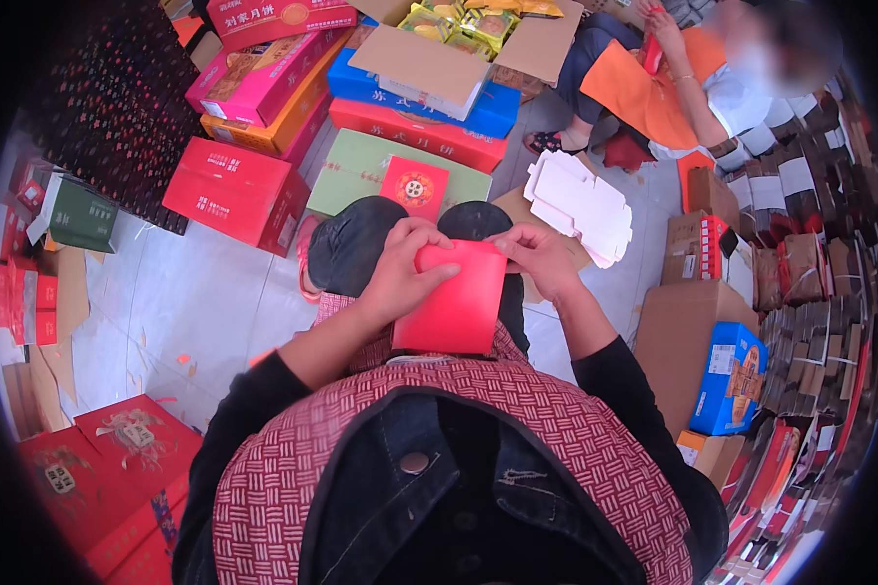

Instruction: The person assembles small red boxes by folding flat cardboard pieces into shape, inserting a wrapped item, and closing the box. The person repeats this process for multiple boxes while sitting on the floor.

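A small plain red box [451, 314] stands above my lap, one broad side toward me. My left hand [407, 270] is closed around its upper left edge, with the thumb lying along the top. At the upper right corner, my right hand [538, 257] pinches the edge between thumb and fingers. Just beyond my hands, a red square box with a round gold emblem [415, 185] rests on a pale green box [359, 161]. To the right of these lies a white unfolded carton blank [580, 207] on brown cardboard.
An open carton [419, 63] of yellow and green packets tops blue and red boxes ahead. Red, pink and orange boxes [239, 195] are stacked left. A person in an orange apron [644, 93] sits far right. Bundled flat cartons [810, 341] and a blue box [730, 378] line the right.
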`<act>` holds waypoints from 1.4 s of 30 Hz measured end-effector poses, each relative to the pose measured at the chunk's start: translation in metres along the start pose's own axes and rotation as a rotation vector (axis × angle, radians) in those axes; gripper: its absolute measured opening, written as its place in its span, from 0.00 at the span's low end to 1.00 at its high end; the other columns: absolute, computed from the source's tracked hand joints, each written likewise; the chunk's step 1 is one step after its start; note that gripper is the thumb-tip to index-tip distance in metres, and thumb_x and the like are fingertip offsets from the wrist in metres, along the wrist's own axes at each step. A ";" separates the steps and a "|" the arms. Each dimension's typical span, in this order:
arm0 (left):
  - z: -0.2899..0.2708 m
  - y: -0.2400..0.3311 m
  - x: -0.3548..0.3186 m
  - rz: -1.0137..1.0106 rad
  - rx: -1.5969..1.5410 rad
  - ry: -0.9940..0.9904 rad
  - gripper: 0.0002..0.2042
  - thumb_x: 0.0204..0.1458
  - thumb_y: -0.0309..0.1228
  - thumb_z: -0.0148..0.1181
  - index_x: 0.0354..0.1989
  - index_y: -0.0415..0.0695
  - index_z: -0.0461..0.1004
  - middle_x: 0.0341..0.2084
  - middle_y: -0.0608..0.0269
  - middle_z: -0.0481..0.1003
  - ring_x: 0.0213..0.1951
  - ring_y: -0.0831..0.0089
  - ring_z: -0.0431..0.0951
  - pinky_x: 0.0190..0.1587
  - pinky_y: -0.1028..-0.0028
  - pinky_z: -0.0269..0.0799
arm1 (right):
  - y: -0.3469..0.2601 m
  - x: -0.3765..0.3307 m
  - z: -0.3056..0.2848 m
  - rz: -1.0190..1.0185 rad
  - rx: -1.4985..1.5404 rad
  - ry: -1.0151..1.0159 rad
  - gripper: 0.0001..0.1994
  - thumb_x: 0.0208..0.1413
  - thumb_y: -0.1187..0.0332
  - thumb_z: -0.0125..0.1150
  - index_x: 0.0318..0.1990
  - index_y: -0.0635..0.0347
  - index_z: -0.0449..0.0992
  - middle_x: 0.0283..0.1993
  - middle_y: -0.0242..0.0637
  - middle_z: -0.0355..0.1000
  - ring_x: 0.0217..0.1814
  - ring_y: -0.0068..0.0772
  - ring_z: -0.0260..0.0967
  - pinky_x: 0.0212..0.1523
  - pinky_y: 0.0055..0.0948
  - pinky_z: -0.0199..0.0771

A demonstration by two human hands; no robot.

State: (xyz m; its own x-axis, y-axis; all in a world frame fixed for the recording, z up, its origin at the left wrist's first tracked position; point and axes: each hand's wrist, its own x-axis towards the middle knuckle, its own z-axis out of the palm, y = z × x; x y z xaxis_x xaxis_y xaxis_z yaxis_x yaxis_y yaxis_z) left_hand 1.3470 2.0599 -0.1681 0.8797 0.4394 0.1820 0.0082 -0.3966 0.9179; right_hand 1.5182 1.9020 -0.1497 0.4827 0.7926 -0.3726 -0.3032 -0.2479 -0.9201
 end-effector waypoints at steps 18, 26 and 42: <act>0.003 -0.009 0.000 -0.009 -0.040 -0.002 0.12 0.40 0.23 0.65 0.34 0.40 0.71 0.39 0.58 0.69 0.47 0.64 0.69 0.51 0.71 0.63 | -0.005 0.017 0.000 -0.233 -0.469 -0.137 0.10 0.50 0.74 0.63 0.22 0.64 0.68 0.33 0.37 0.75 0.35 0.21 0.70 0.33 0.22 0.70; -0.006 -0.005 0.000 -0.175 -0.415 0.058 0.14 0.39 0.24 0.66 0.36 0.42 0.71 0.39 0.60 0.69 0.46 0.66 0.70 0.51 0.73 0.64 | 0.014 -0.021 0.002 -0.343 -0.136 -0.090 0.03 0.55 0.76 0.57 0.34 0.67 0.73 0.51 0.43 0.69 0.50 0.26 0.67 0.49 0.26 0.68; -0.010 -0.011 -0.006 -0.206 -0.608 -0.188 0.19 0.48 0.28 0.63 0.47 0.41 0.65 0.46 0.63 0.67 0.49 0.75 0.67 0.53 0.75 0.62 | 0.045 -0.032 0.046 -0.577 -0.268 0.202 0.05 0.57 0.76 0.49 0.40 0.65 0.64 0.50 0.47 0.67 0.51 0.34 0.65 0.53 0.31 0.63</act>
State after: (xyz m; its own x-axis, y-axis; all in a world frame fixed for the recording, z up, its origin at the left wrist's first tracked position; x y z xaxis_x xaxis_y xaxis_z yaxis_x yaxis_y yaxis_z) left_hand 1.3366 2.0696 -0.1762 0.9571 0.2879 -0.0319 -0.0366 0.2293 0.9727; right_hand 1.4515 1.8910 -0.1735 0.6586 0.7262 0.1973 0.2518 0.0344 -0.9672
